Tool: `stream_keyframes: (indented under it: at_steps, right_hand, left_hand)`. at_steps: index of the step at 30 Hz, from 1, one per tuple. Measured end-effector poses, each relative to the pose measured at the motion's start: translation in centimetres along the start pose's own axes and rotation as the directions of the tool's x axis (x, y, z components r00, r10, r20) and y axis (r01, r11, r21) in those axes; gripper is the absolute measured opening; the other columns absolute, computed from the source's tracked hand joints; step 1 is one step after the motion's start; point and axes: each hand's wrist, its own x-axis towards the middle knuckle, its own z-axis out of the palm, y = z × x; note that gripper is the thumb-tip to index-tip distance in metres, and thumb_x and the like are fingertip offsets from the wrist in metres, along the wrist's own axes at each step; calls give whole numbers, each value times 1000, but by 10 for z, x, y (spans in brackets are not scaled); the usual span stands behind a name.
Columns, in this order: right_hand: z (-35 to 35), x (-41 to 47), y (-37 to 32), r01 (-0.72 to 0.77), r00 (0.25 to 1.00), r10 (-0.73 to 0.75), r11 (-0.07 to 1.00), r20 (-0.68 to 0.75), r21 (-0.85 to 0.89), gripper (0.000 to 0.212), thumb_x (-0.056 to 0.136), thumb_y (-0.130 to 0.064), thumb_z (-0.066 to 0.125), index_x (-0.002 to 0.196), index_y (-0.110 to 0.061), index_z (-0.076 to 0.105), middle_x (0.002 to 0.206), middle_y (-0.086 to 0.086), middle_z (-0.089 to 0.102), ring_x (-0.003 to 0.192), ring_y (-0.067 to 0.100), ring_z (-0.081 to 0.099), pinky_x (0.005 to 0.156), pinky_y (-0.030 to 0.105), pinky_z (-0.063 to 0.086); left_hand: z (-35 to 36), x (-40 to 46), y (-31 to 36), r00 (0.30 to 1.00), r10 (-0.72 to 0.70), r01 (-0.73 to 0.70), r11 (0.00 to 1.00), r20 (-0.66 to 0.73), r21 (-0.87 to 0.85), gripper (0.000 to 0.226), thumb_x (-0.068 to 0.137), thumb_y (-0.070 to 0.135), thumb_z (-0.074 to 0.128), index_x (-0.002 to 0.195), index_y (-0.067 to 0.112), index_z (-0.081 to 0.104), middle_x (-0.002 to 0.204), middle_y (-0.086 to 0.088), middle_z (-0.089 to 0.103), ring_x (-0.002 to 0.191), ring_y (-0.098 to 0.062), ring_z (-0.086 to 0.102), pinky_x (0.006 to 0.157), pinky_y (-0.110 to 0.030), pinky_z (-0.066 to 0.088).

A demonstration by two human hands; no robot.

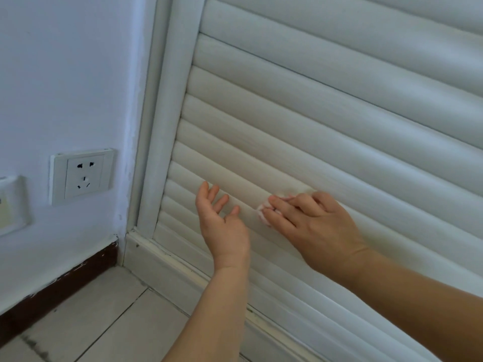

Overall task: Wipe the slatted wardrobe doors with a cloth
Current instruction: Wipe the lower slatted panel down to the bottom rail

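The white slatted wooden wardrobe door (313,121) fills most of the view, its rounded horizontal slats running down to a white base rail near the pale tiled floor (104,322). Both arms reach low, which suggests that the bottom slats are the part being cleaned now. On the white wall to the left sits a white plastic wall socket (82,176), well apart from the work.

The right hand (311,226) lies flat against a lower slat, fingers extended and close together, pressing a small white-and-pink cloth (265,214) onto the slat surface; the flat palm likely spreads pressure along the curved slat. Only an edge of the cloth shows beyond the fingertips.

The left hand (222,220) holds nothing: its fingers are relaxed and spread apart, palm turned toward the door, fingertips just at the slats, probably steadying.
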Motion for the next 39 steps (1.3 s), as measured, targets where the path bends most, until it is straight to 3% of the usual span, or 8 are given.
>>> stream_keyframes:
  at_steps: [12, 14, 17, 22, 25, 29, 34, 39]
  right_hand:
    - [-38, -85, 1, -356, 932, 332, 914, 147, 194, 50, 57, 2, 56, 99, -21, 72, 97, -7, 72, 82, 15, 39, 55, 25, 38]
    - [-51, -90, -6, -508, 860, 474, 757, 189, 411, 31, 77, -11, 56, 90, -35, 69, 83, -28, 66, 77, 0, 40, 55, 9, 31]
    - [-64, -81, -20, -578, 674, 683, 249, 282, 777, 31, 92, -15, 51, 80, -42, 61, 72, -30, 63, 66, -13, 55, 56, 1, 36]
    - [-59, -47, -41, -545, 324, 825, -238, 463, 804, 25, 87, -7, 61, 78, -29, 57, 87, -1, 62, 67, 1, 59, 60, 13, 48]
    - [-64, -33, -49, -400, 340, 720, -472, 605, 786, 16, 89, -4, 59, 83, -19, 61, 61, -4, 64, 47, 8, 58, 44, 20, 46]
    - [-66, -38, -49, -506, 497, 537, -458, 682, 730, 28, 87, -7, 61, 103, -29, 65, 89, -15, 67, 76, 0, 61, 71, 16, 47]
    - [-71, -65, -42, -606, 369, 698, -319, 613, 728, 27, 90, -15, 61, 103, -39, 60, 104, -25, 58, 100, -5, 54, 83, 12, 38]
    - [-64, -88, -45, -665, 272, 764, -290, 585, 688, 24, 92, -18, 57, 101, -40, 60, 104, -16, 56, 96, 10, 58, 74, 20, 37]
  left_hand:
    - [18, -38, -2, 990, 26, -37, 996, 138, 79, 62, 78, -23, 33, 123, 19, 42, 105, 7, 51, 94, -9, 53, 91, -39, 47]
    - [18, -44, -2, 985, 46, -65, 992, 168, 107, 54, 78, -21, 38, 111, 21, 47, 96, 8, 53, 86, -7, 54, 88, -39, 48]
    - [15, -51, 0, 970, 90, -128, 979, 226, 160, 38, 83, -9, 47, 92, 27, 57, 85, 1, 57, 78, -14, 54, 80, -41, 50]
    - [10, -69, 12, 883, -14, -119, 961, 469, 252, 25, 83, 36, 58, 69, 18, 69, 72, -6, 67, 65, -21, 63, 64, -36, 53]
    - [9, -76, 20, 829, -203, 123, 975, 522, 185, 30, 87, 35, 58, 67, 12, 61, 53, -5, 58, 35, -15, 43, 35, -18, 33]
    - [1, -69, 13, 862, -271, 238, 963, 429, 130, 16, 86, 23, 64, 75, 12, 61, 62, -10, 60, 45, -15, 51, 36, -16, 34]
    - [0, -27, 5, 976, -105, 96, 994, 192, 54, 13, 85, 26, 60, 78, 15, 59, 103, -44, 45, 55, -30, 53, 39, -21, 35]
    - [17, 4, 15, 990, 63, -28, 966, 129, -258, 21, 85, -14, 46, 72, 2, 48, 68, -15, 43, 50, -23, 40, 37, -23, 33]
